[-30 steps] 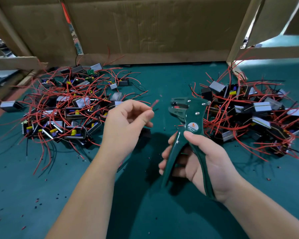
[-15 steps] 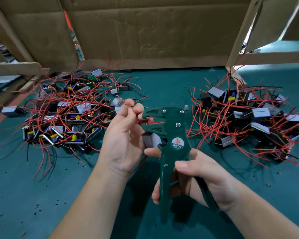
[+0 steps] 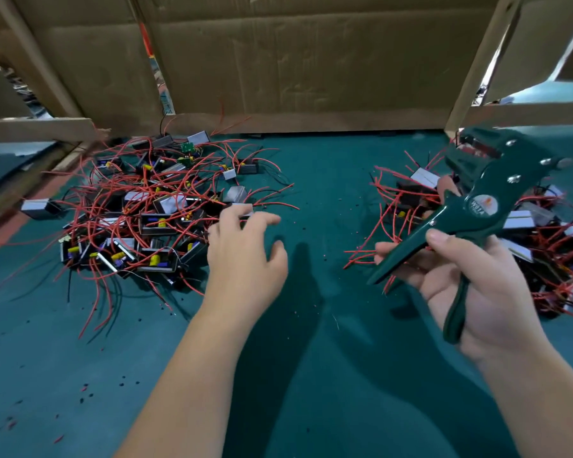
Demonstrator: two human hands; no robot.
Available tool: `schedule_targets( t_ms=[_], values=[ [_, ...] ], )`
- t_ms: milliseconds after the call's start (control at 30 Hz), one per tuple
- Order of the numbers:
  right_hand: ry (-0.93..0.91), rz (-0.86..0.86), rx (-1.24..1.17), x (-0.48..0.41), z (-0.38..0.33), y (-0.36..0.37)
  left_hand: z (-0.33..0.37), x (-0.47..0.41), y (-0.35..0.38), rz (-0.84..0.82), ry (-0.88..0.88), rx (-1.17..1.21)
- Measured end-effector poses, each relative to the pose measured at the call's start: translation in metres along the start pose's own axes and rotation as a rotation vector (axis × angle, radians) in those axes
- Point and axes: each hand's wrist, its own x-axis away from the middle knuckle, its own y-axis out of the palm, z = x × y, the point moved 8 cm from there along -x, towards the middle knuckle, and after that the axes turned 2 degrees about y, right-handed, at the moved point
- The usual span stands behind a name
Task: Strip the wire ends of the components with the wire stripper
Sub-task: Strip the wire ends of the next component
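**Wire stripper, dark green, metal-bodied, with round white-and-orange label** [image 3: 457,223]: held above the tabletop at the right of the view. It is tilted, with its head up and to the right. One handle juts out to the lower left, and the other runs down across the palm.

**Right hand** [image 3: 497,292]: palm up, gripping the wire stripper by its handles. The thumb lies on the upper handle and the fingers curl under the lower one. It hovers in front of the right-hand heap.

**Left hand** [image 3: 245,259]: held palm down and holding nothing. The fingers are spread and relaxed, with the thumb out to the right. The fingertips reach the near right edge of the left-hand heap, beside a small grey box. Whether they touch it cannot be told.

**Left heap of small black box components with red wire leads** [image 3: 146,213]: a loose tangle on the left of the tabletop. Yellow and blue parts show inside several open boxes. Some boxes have silver-grey faces, and a few black leads run among the red ones.

**Right heap of like components with red wire leads** [image 3: 540,239]: on the right of the tabletop, partly behind the wire stripper and the right hand, and well apart from the left heap.

**Teal-green tabletop** [image 3: 311,375]: carries both heaps.

**Small red and black specks** [image 3: 83,393]: scattered over the near left of the tabletop.

**Brown corrugated cardboard wall** [image 3: 295,61]: stands along the far edge of the tabletop.
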Motion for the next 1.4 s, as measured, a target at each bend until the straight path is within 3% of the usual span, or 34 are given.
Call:
schedule_targets(
  t_ms=[367,500,600,700,800,900,1000,1100,1233,1400],
  values=[
    [0.114,-0.091,-0.012,0.008,0.019,0.013,-0.027,0.004,0.020,-0.179,-0.190,-0.469],
    [0.155,-0.097,-0.039,0.008,0.024,0.011,-0.027,0.002,0.013,-0.128,-0.180,-0.486],
    [0.164,-0.121,-0.044,0.009,0.025,0.013,-0.020,0.000,0.004,-0.061,-0.149,-0.372],
    [0.174,-0.133,-0.051,0.009,0.026,0.014,-0.005,-0.001,-0.006,0.041,-0.069,-0.043],
    [0.205,-0.153,-0.085,0.010,0.028,0.018,0.019,0.002,-0.033,0.232,0.146,0.318],
    [0.286,-0.178,-0.153,0.012,0.032,0.022,0.046,0.018,-0.049,0.339,0.427,0.389],
    [0.350,-0.185,-0.177,0.013,0.037,0.025,0.059,0.022,-0.042,0.296,0.560,0.318],
    [0.373,-0.190,-0.180,0.014,0.038,0.026,0.045,0.011,-0.018,0.163,0.415,0.168],
    [0.374,-0.198,-0.174,0.015,0.037,0.026,-0.009,-0.002,0.023,-0.129,0.011,-0.225],
    [0.378,-0.212,-0.162,0.019,0.037,0.030,-0.019,-0.011,0.024,-0.111,-0.016,-0.293]
  ],
)
